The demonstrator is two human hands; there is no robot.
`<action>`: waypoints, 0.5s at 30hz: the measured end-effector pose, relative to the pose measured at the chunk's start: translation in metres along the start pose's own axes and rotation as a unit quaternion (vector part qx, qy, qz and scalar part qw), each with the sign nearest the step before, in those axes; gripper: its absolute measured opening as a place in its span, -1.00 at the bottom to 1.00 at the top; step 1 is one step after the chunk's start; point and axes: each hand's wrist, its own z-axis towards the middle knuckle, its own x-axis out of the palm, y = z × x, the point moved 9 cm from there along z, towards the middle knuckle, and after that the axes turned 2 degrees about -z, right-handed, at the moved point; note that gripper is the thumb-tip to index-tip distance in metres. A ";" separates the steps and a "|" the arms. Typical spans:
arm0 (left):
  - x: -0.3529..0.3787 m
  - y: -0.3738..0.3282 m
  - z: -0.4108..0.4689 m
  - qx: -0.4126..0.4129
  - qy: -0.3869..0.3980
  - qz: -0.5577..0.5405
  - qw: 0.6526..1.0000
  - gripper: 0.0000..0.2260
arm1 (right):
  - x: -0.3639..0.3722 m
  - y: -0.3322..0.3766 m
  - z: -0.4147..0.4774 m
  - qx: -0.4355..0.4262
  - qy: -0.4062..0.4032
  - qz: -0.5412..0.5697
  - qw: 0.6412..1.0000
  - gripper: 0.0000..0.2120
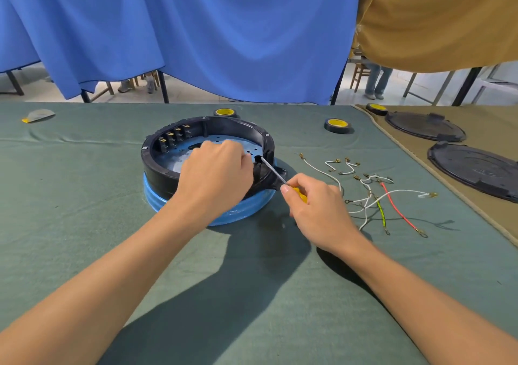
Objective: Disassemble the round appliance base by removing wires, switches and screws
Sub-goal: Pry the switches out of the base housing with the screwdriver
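Two hands: both working; reads as the screw-removal step.
Left hand (215, 168): lies over the near-right wall of the round appliance base (157, 168), fingers (241, 155) curled down inside and bracing it; fingertips hidden.
Right hand (314, 210): fingers (287, 188) pinch the yellow handle of a screwdriver (273, 170); shaft slants up-left, tip in a black pocket at the base's right wall.
Base place: mid-surface (84, 196), nearer the far edge, open side up, sitting on a blue ring (244, 210).
Switches (175, 137): row of four mounted on the inner far-left wall.
Wires (372, 196): loose bunch on the surface right of the base, apart from it, toward the green cloth's right edge.
Progress: wires look out; switches and at least one screw left.
Handling: base looks like stiff moulded plastic, probably light, so likely to turn under driver torque. Hold it by the thick outer wall, not the switch tabs. Wires are limp; take them by the terminals.
Other: three tape rolls (337, 125) near the far edge; two black covers (476, 168) toward the far-right corner.
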 end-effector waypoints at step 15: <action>0.045 0.013 0.036 -0.018 0.308 -0.054 0.950 -0.84 | -0.003 -0.002 -0.003 0.006 -0.008 0.017 1.000 -0.80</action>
